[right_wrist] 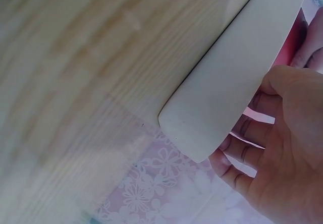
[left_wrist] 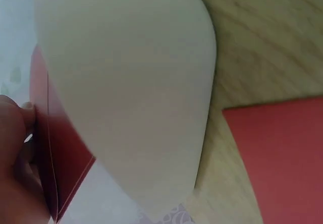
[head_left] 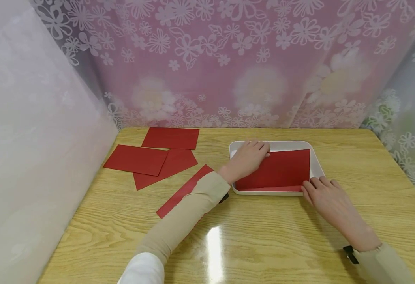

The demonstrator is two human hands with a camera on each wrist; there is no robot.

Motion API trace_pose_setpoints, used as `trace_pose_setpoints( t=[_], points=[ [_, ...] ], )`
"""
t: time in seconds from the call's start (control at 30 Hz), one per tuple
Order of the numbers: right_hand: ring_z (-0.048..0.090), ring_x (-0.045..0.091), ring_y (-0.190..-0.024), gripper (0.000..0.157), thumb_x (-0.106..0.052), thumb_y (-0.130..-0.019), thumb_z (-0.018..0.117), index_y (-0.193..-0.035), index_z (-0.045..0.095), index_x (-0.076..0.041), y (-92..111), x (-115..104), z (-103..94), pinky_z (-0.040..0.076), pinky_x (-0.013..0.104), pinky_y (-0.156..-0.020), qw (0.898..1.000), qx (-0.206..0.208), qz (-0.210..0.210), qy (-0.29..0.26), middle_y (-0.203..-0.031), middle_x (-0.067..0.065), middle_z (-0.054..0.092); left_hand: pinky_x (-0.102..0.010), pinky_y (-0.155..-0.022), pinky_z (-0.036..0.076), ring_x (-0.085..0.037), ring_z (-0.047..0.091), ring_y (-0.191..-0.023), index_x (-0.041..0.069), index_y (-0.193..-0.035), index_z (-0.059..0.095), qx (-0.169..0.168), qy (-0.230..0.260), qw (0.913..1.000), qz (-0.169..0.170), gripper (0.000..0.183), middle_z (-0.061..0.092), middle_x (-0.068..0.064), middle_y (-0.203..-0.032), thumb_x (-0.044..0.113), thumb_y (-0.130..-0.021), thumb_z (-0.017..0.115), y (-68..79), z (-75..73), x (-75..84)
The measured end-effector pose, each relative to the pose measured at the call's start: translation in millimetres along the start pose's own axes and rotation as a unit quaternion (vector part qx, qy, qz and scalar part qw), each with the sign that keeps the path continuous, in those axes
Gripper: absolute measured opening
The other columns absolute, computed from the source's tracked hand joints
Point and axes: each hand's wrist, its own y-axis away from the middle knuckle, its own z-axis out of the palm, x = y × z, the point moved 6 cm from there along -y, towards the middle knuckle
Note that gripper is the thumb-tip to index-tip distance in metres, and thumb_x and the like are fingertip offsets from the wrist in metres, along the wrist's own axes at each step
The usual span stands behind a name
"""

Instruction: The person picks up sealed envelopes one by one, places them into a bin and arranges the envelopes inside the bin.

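Note:
In the white tray point(head_left: 271, 193) lies a red envelope point(head_left: 282, 169), its upper edge raised toward the tray's far side. My left hand point(head_left: 248, 159) pinches this envelope near its upper left corner; the left wrist view shows the thumb against the red paper. At the tray's front right corner is my right hand point(head_left: 329, 199), its fingers slightly bent over the rim. The tips of the right fingers are hidden behind the tray wall in the right wrist view. Another red strip shows along the bottom of the tray, below the envelope.
Left of the tray, several red envelopes point(head_left: 136, 159) lie loose on the wooden table point(head_left: 264, 236), some overlapping. One red envelope point(head_left: 184, 193) is partly covered by my left forearm. A pink floral curtain point(head_left: 207, 71) hangs behind the table, with pale curtains at both sides.

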Motion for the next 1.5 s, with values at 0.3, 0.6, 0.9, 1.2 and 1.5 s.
trace_pose_setpoints(
  t=[0.3, 0.6, 0.9, 1.2, 1.5],
  points=[
    [0.046, 0.032, -0.065, 0.056, -0.034, -0.110, 0.013, -0.078, 0.049, -0.005, -3, -1, -1.1, 0.035, 0.039, -0.053, 1.000, 0.000, -0.004, -0.006, -0.072, 0.011, 0.051, -0.029, -0.101, 0.041, -0.012, 0.058, -0.117, 0.023, -0.125, 0.065, -0.043, -0.012, 0.9989, -0.013, 0.029, 0.065, 0.007, -0.117, 0.034, -0.110, 0.044, 2.8, 9.9, 0.5],
    [0.040, 0.029, -0.060, 0.059, -0.038, -0.111, 0.010, -0.075, 0.045, -0.007, -6, -5, -7.1, 0.029, 0.034, -0.051, 1.000, 0.028, -0.013, 0.000, -0.067, 0.008, 0.044, -0.030, -0.087, 0.045, -0.016, 0.057, -0.109, 0.023, -0.127, 0.070, -0.127, -0.032, 0.9904, -0.045, 0.031, 0.063, 0.001, -0.119, 0.033, -0.109, 0.046, 12.1, 20.3, -5.9],
    [0.037, 0.027, -0.059, 0.057, -0.037, -0.111, 0.011, -0.075, 0.043, -0.007, -6, -6, -8.0, 0.026, 0.031, -0.051, 0.999, 0.035, -0.020, 0.001, -0.066, 0.006, 0.039, -0.026, -0.085, 0.050, -0.010, 0.062, -0.105, 0.026, -0.124, 0.069, -0.071, -0.016, 0.9955, -0.061, 0.024, 0.066, 0.007, -0.117, 0.031, -0.106, 0.055, 11.7, 6.2, -15.2],
    [0.034, 0.025, -0.057, 0.055, -0.036, -0.112, 0.014, -0.074, 0.042, -0.007, -6, -7, -8.7, 0.024, 0.029, -0.051, 0.999, 0.041, -0.023, 0.003, -0.065, 0.005, 0.037, -0.020, -0.068, 0.050, -0.007, 0.066, -0.083, 0.017, -0.112, 0.070, 0.070, 0.031, 0.9943, -0.074, 0.021, 0.070, 0.006, -0.101, 0.027, -0.107, 0.052, 22.4, -30.0, -24.5],
    [0.035, 0.026, -0.057, 0.055, -0.035, -0.112, 0.015, -0.074, 0.041, -0.007, -6, -7, -8.7, 0.025, 0.030, -0.050, 0.999, 0.044, -0.021, 0.005, -0.065, 0.006, 0.037, -0.020, -0.060, 0.049, -0.007, 0.067, -0.077, 0.015, -0.109, 0.072, 0.132, 0.074, 0.9804, -0.126, 0.017, 0.072, 0.004, -0.100, 0.026, -0.105, 0.058, 49.8, -51.8, -42.3]
  ],
)
